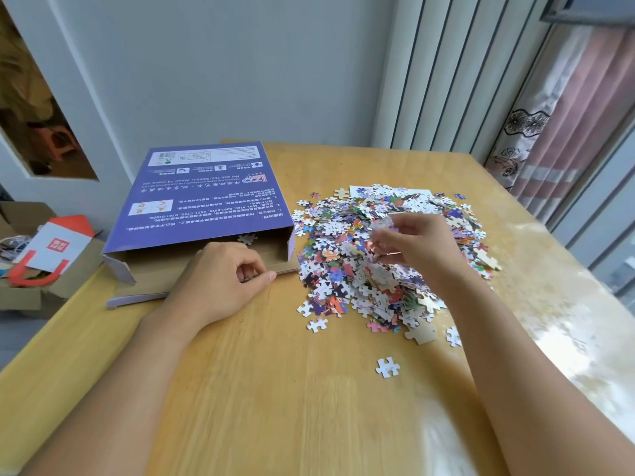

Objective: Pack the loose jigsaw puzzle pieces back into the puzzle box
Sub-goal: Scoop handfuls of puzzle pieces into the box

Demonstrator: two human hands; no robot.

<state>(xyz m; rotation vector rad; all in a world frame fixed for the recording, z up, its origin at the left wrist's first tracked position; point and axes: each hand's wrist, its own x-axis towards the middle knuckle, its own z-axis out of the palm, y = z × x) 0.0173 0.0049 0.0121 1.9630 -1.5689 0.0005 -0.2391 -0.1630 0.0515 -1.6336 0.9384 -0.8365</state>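
My left grip (pixel 223 274) pinches the puzzle box (pixel 202 204) flap; my right grip (pixel 409 245) holds puzzle pieces (pixel 385 223) above the pile (pixel 378 262).

puzzle box (pixel 202 197): 1 | pile of pieces (pixel 385 255): 1 | hands: 2 | paper bag (pixel 55 249): 1

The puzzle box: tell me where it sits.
In the head view the puzzle box lies on the table's left side, open end toward the left hand, beside the piece pile.
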